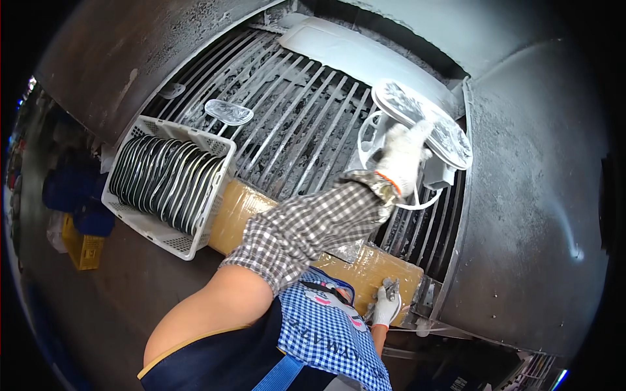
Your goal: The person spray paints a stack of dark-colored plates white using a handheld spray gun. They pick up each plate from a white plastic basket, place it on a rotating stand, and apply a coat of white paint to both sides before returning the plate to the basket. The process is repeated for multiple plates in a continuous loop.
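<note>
The left grip point(401, 159), in a white knit glove, is clamped on a white plastic frame point(424, 127) of 2 frosted, sole-shaped shells, held over the right end of the slatted metal rack point(293, 124). The thin frame is best kept level, clear of the bars. Below the rack, the right grip point(386, 306) is curled round a small grey tool point(390, 287) on a brown taped box point(372, 264).

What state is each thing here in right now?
Left hand: gloved, gripping the white frame.
White frame: lifted, tilted over the slatted conveyor.
Right hand: gloved, resting on the tan edge pad.
White basket: filled with dark rings standing on edge.
Clear piece: lying flat on the slats.
</note>
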The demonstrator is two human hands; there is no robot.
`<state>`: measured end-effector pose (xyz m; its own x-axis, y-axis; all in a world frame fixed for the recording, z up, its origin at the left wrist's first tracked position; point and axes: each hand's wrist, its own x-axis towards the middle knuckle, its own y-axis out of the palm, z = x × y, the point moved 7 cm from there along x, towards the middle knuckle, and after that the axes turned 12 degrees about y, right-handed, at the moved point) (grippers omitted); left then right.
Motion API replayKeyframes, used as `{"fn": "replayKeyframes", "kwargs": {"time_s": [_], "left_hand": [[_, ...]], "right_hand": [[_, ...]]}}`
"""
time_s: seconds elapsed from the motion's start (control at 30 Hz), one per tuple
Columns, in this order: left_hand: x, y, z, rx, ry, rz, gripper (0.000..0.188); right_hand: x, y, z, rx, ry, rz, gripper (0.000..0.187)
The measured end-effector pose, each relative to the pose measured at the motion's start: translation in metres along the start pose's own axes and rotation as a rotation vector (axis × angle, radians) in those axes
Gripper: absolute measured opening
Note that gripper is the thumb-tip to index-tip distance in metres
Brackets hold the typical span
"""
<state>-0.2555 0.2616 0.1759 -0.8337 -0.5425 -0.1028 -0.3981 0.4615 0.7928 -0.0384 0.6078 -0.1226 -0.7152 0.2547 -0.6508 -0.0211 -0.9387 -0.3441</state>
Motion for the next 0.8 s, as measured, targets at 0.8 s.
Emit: {"fn": "replayKeyframes", "kwargs": {"time_s": [0.8], "left_hand": [[0.115,-0.381,0.001,0.039,-0.061,-0.406,0.045]], "right_hand": [[-0.001,0.001,0.026,-0.177,0.045,0.046,0.056]]}}
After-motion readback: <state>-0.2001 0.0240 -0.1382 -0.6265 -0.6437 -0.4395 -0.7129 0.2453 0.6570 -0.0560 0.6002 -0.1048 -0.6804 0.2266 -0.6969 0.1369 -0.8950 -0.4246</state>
